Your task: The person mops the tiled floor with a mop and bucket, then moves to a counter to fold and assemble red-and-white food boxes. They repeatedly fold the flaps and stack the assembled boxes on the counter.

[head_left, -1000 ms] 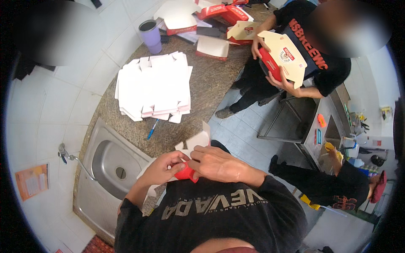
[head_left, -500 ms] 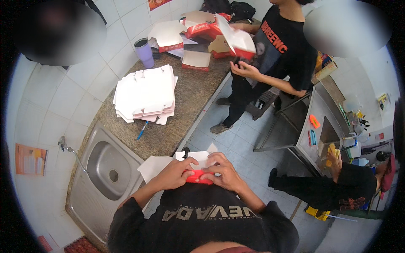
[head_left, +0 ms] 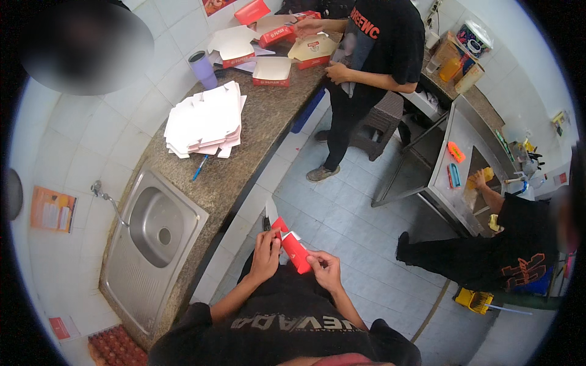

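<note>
A partly folded red and white cardboard box (head_left: 296,252) is held in front of my body, tilted, with a red and white flap standing up at its far left side. My left hand (head_left: 266,255) has its fingers closed on the left edge of the box. My right hand (head_left: 325,269) pinches the near right end between thumb and fingers. On the counter ahead lies a stack of flat white box blanks (head_left: 206,121). Beyond it, several red and white boxes (head_left: 271,72) stand with their lids up.
A steel sink (head_left: 186,210) is set into the stone counter (head_left: 250,146) on my left. A blue pen (head_left: 199,168) and a purple tumbler (head_left: 203,70) are on it. One co-worker (head_left: 381,55) stands at its far end; another (head_left: 488,250) works at a steel table (head_left: 442,174) on the right.
My hands have turned the box so its red side shows, and its flap now stands up. The far co-worker's raised box has left that person's near hand, which is now lower by the counter.
</note>
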A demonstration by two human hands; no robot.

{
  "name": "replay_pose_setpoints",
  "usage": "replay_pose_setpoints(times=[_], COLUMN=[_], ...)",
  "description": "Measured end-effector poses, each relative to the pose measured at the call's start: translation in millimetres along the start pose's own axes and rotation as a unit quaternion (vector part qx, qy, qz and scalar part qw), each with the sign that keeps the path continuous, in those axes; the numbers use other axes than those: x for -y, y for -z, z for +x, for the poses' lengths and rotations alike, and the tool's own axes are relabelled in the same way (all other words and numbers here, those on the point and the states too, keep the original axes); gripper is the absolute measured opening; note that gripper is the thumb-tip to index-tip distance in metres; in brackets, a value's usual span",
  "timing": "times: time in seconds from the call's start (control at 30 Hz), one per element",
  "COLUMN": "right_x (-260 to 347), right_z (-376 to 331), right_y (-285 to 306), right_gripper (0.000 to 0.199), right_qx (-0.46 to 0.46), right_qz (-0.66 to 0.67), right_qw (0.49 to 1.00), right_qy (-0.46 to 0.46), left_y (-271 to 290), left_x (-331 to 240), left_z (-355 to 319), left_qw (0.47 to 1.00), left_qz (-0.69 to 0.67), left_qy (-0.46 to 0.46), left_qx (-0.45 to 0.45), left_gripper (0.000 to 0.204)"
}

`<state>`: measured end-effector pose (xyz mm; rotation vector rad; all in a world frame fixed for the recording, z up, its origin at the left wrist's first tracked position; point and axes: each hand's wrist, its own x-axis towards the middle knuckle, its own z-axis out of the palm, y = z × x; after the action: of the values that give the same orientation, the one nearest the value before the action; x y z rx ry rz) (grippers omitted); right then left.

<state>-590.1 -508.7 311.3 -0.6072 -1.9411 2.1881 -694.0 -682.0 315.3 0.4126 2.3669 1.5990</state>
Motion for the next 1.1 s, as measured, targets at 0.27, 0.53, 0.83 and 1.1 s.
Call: replay_pose_setpoints(times=[0.27, 0.53, 0.83, 1.1], right_x=[-3, 27, 49, 66], right_z=[0, 17, 19, 4], right_y=[17, -9, -61, -77], right_gripper=[0.018, 0.015, 0.017, 0.017], right_qx=[0.015, 0.167, 0.177, 0.237], right_qz=[-0.083, -0.117, -0.107, -0.150], right_qw=[0.996, 0.979, 0.978, 0.958], right_qy=[0.008, -0.009, -0.012, -0.056], left_y=[1, 81, 89, 125], left_x=[39, -33, 0, 4], left_z=[25, 17, -15, -34], left_qw=[0.947, 0.941, 0.988, 0.994], left_qz=[-0.251, 0.070, 0.050, 0.009], left_qy=[0.173, -0.295, -0.137, -0.098], left_qx=[0.105, 0.149, -0.050, 0.047], left_gripper=[0.036, 0.022, 0.024, 0.028])
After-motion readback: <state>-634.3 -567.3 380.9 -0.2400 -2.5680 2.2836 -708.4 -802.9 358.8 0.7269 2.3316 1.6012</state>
